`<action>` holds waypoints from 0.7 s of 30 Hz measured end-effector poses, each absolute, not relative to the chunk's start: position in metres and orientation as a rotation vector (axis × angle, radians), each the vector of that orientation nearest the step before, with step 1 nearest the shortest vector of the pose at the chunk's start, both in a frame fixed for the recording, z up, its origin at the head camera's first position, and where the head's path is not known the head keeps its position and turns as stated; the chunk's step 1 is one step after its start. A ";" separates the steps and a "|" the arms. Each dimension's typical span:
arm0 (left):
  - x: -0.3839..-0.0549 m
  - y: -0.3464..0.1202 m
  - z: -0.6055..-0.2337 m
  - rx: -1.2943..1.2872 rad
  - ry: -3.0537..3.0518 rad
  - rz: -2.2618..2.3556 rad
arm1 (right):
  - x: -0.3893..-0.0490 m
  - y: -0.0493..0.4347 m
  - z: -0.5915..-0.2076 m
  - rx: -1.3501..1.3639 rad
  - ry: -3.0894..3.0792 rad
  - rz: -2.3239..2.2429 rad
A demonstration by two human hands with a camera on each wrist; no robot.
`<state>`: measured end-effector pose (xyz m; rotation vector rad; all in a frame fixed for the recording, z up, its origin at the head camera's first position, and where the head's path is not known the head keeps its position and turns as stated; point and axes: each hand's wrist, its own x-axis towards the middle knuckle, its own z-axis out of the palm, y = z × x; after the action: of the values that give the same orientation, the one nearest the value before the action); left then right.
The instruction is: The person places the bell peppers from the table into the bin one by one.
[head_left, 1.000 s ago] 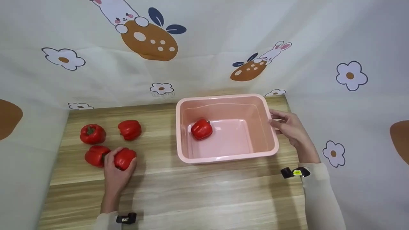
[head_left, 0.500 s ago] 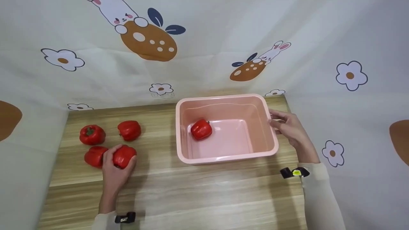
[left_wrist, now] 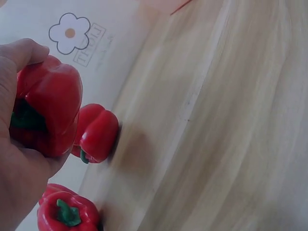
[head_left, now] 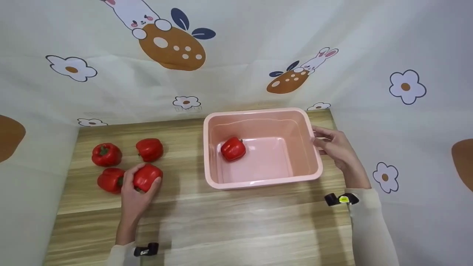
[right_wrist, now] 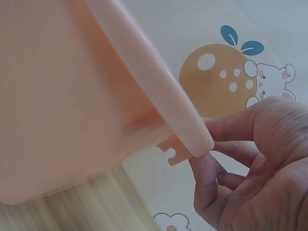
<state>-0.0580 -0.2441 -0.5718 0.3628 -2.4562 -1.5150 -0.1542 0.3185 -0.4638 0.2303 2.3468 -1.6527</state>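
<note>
My left hand (head_left: 135, 195) grips a red bell pepper (head_left: 148, 178), thumb on one side and fingers on the other; the left wrist view shows this held pepper (left_wrist: 53, 106) raised off the tabletop, its green stem toward the palm. Beside it lie three more red bell peppers: one at the back left (head_left: 106, 154), one behind (head_left: 149, 149) and one to the left (head_left: 111, 180), partly hidden by the hand. A pink plastic basin (head_left: 262, 184) has one red bell pepper (head_left: 233, 149) inside, near its left wall. My right hand (head_left: 337, 148) pinches the basin's right rim (right_wrist: 163, 91).
The wood-grain tabletop (head_left: 236, 225) runs beneath everything. Pale fabric with printed rabbits and flowers (head_left: 236, 70) rises behind the table and along both sides. The basin stands near the back fabric, right of the loose peppers.
My left hand has lifted its bell pepper off the table and shifted it slightly right, uncovering more of the pepper on the left. The right hand and the basin have stayed put.
</note>
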 end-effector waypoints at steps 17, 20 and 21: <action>-0.066 -0.215 -0.521 0.204 -2.420 -1.502 | -0.154 0.319 -0.463 0.243 2.348 -1.667; -0.069 -0.212 -0.516 0.162 -2.393 -1.508 | -0.154 0.319 -0.464 0.231 2.353 -1.661; -0.069 -0.211 -0.514 0.139 -2.375 -1.510 | -0.154 0.318 -0.464 0.228 2.346 -1.666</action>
<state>-0.0693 -0.2109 -0.5140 0.1393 -2.3752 -1.5102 -0.1537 0.3181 -0.4638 0.2284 2.3458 -1.6659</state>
